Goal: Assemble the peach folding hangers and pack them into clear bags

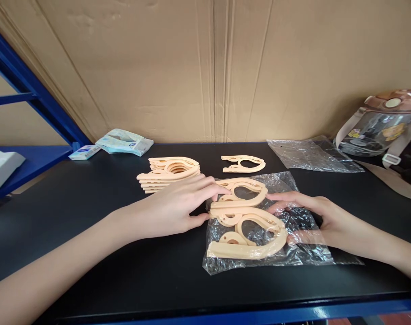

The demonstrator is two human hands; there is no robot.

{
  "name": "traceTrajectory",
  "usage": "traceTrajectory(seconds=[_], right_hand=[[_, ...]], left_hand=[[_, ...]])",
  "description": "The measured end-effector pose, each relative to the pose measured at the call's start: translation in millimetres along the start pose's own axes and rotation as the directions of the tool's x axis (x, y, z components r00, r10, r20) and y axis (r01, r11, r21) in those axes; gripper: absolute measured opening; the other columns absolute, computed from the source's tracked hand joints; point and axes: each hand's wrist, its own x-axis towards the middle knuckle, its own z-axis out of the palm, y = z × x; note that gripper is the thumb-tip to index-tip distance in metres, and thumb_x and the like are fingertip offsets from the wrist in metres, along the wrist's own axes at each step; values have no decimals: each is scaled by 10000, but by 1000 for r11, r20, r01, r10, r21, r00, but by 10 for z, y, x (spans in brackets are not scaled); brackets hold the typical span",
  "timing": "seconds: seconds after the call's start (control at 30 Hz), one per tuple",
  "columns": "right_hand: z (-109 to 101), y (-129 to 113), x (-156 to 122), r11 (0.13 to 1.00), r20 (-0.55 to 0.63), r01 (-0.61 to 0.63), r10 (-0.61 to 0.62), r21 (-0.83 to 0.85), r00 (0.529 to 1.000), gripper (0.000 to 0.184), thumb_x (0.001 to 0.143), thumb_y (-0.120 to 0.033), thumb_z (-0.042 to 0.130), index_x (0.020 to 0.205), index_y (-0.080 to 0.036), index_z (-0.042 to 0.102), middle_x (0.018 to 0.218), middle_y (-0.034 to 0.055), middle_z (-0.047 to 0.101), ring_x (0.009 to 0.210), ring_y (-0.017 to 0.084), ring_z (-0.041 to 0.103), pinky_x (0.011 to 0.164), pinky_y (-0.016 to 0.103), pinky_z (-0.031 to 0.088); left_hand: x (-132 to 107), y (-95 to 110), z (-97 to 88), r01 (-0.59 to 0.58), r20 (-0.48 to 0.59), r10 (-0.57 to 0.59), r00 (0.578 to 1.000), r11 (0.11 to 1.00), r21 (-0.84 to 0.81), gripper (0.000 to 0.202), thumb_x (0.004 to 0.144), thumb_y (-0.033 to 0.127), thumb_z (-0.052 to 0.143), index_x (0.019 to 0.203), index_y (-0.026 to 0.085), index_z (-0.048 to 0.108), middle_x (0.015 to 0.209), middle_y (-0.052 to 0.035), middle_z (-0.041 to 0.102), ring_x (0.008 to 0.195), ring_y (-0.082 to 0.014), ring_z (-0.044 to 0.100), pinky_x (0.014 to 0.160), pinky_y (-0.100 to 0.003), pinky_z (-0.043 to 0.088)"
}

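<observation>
Two beige plastic folding hangers, an upper one [256, 198] and a lower one [259, 250], lie folded one in front of the other on a clear plastic bag [307, 257]; whether they are inside it is hard to tell. My left hand [178, 203] holds the upper hanger's left end, index finger over it and thumb by the join between the two. With fingers spread, my right hand [314, 219] touches the hangers' rounded right ends and the film. Behind my left hand sits a stack of several folded hangers [171, 174]. Another single hanger [244, 164] lies farther back.
A second clear bag [314, 153] lies flat at the back right, beside a transparent bottle [378, 126] with a strap. Tissue packs [124, 142] are at the back left. Cardboard [158, 67] stands behind the black tabletop [141, 280]; a blue frame [32, 81] rises at left.
</observation>
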Motion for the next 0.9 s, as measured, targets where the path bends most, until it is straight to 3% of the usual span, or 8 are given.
traceTrajectory(seconds=[0.13, 0.23, 0.33, 0.4, 0.6, 0.9], right_hand=[[6, 19, 3, 998, -18, 55, -55, 3, 998, 618, 799, -314, 727, 1373, -363, 503, 1111, 9, 732, 995, 204, 697, 902, 347, 539], [16, 45, 0, 995, -23, 97, -97, -7, 995, 635, 815, -285, 715, 1390, -399, 470, 1150, -11, 722, 1043, 190, 681, 922, 337, 528], [19, 55, -5, 996, -20, 88, -89, -29, 996, 625, 818, -298, 711, 1392, -380, 477, 1151, 4, 721, 1045, 201, 679, 918, 355, 529], [19, 58, -9, 996, -26, 82, -83, -34, 996, 606, 821, -326, 707, 1387, -359, 493, 1139, 18, 725, 1033, 212, 683, 914, 371, 532], [7, 37, -5, 998, -29, 38, -39, -49, 999, 589, 809, -376, 708, 1368, -307, 533, 1129, 57, 728, 1028, 247, 685, 907, 410, 537], [-24, -29, 21, 999, -7, 19, -19, -36, 1000, 585, 797, -343, 714, 1356, -329, 541, 1118, 31, 735, 1002, 232, 699, 878, 377, 554]], left_hand=[[9, -19, 16, -3, -15, 2, 1000, 1000, -16, 403, 955, 246, 529, 1345, 296, 441, 1243, -30, 550, 1123, -198, 518, 926, -300, 406], [4, 15, -30, 29, -18, -29, 999, 1000, -9, 452, 926, 235, 551, 1355, 305, 427, 1091, -12, 578, 992, -182, 561, 825, -265, 430], [-20, 100, -122, 116, 93, -116, 989, 993, 8, 608, 853, 236, 577, 1415, 292, 353, 818, 28, 559, 681, -149, 557, 578, -221, 405], [-38, 159, -175, 170, 186, -167, 968, 985, 1, 696, 813, 264, 602, 1443, 270, 305, 749, 45, 541, 570, -135, 519, 486, -215, 357], [-42, 217, -167, 218, 231, -208, 950, 976, -16, 738, 812, 421, 635, 1450, 256, 302, 792, 29, 570, 589, -141, 541, 494, -209, 370], [-48, 198, -110, 187, 199, -185, 962, 982, 10, 755, 802, 417, 636, 1457, 281, 288, 715, 49, 532, 580, -149, 531, 481, -220, 325]])
